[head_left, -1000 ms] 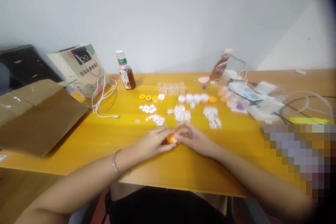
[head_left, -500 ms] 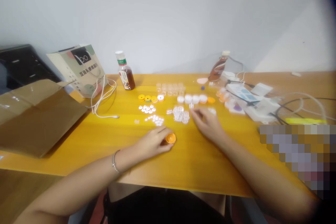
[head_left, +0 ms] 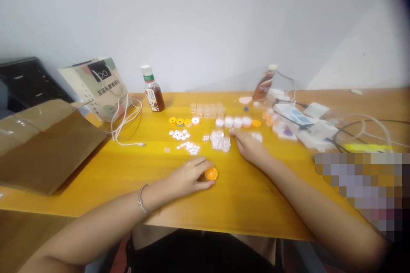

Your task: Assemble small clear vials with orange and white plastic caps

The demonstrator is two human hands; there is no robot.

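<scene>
From my end I saw the small, round, orange cup, probably plastic (head_left: 211, 173), low over the yellow-brown wooden table (head_left: 128, 175), its hollow side facing the head camera; I couldn't tell whether it touched the wood. The left hand (head_left: 192, 175) had its thumb and fingers clamped on the cup's side. I judged it light and stiff, smooth enough to slip or roll, hardly fragile, and best held by opposite sides of its wall. The right hand (head_left: 250, 145) reached out between the heap of thin, whitish openwork pieces (head_left: 220, 141) and the row of white, round lids (head_left: 237, 122), too blurred to tell whether its fingertips pinched anything. Those thin pieces I reckoned the more delicate, better lifted by their edges.
</scene>
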